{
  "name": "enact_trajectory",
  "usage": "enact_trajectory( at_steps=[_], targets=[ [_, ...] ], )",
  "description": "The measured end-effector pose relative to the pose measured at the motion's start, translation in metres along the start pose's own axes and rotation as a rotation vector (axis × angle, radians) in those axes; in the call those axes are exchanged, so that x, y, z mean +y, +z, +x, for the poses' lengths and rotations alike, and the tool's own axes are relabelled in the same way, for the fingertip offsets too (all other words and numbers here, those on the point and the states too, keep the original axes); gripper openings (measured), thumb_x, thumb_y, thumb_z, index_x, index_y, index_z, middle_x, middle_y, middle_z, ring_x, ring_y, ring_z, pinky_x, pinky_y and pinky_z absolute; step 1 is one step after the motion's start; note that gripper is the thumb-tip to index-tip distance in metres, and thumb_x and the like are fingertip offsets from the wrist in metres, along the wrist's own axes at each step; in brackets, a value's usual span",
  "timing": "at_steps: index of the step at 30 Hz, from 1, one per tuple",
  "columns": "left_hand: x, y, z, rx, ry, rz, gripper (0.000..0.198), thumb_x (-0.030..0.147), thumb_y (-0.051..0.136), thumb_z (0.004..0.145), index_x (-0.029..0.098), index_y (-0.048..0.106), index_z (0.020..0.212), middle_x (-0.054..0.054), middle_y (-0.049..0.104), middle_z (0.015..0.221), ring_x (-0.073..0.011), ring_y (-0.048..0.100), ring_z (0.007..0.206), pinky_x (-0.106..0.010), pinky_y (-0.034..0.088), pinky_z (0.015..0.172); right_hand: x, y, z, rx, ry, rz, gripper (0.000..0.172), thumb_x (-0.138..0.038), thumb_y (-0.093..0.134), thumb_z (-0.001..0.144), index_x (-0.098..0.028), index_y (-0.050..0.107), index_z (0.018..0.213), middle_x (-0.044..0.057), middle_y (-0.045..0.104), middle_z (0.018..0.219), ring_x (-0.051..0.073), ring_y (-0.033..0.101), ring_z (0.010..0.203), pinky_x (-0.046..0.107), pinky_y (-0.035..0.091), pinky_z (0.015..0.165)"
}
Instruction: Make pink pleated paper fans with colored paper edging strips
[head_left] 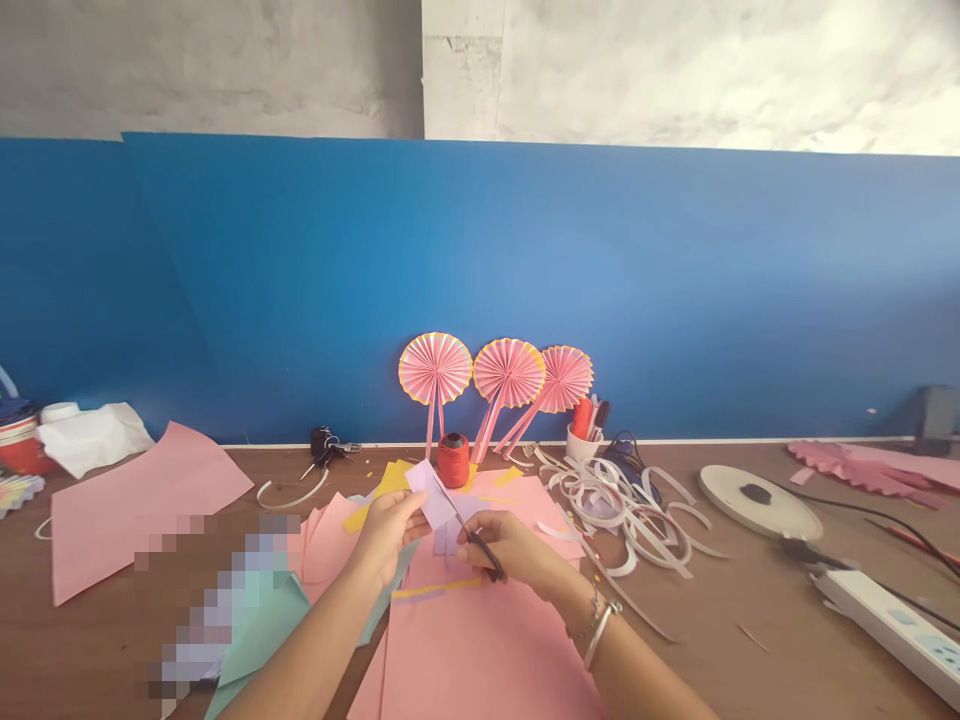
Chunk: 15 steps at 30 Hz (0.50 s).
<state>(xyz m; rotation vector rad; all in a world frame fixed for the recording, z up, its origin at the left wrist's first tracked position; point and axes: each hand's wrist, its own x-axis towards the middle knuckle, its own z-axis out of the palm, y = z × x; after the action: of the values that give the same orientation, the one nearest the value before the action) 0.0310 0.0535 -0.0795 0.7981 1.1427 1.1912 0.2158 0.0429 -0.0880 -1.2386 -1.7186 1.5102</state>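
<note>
Pinched between the fingers of my left hand (390,530) is a small piece of lavender paper (427,492), held up over the table. My right hand (508,545) grips a pair of scissors (487,555) with dark handles. Their blades point up and left, beside the right edge of the lavender paper; I cannot tell whether they are cutting into it. Below both hands lie large pink paper sheets (487,660), with more lavender pieces and a yellow strip on top. A spool of red thread (453,462) stands just beyond the lavender paper.
Three pleated pink paper fans (435,370) lean against the blue partition (525,250). Curled white strips (622,510) lie right, near a cup of pens (583,440). Farther right are a round cream lid (759,502) and a power strip (892,620). Left are teal paper (262,630) and keys (330,450).
</note>
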Motion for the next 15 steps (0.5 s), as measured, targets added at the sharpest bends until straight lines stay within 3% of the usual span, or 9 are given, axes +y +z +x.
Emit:
enact_trajectory(
  at_steps=[15],
  targets=[
    [-0.0061,0.0062,-0.0020,-0.056,-0.043,-0.012,0.019,0.026,0.068,0.065,0.012,0.065,0.078,-0.012,0.073,0.076,-0.0230,0.070,0.079,-0.028,0.053,0.066,0.0006,0.0022,0.0022,0.033,-0.025,0.051,0.031,-0.040,0.070,0.065,-0.017,0.055,0.078,-0.007,0.049,0.052,0.008,0.046,0.046,0.019,0.032,0.044]
  ],
)
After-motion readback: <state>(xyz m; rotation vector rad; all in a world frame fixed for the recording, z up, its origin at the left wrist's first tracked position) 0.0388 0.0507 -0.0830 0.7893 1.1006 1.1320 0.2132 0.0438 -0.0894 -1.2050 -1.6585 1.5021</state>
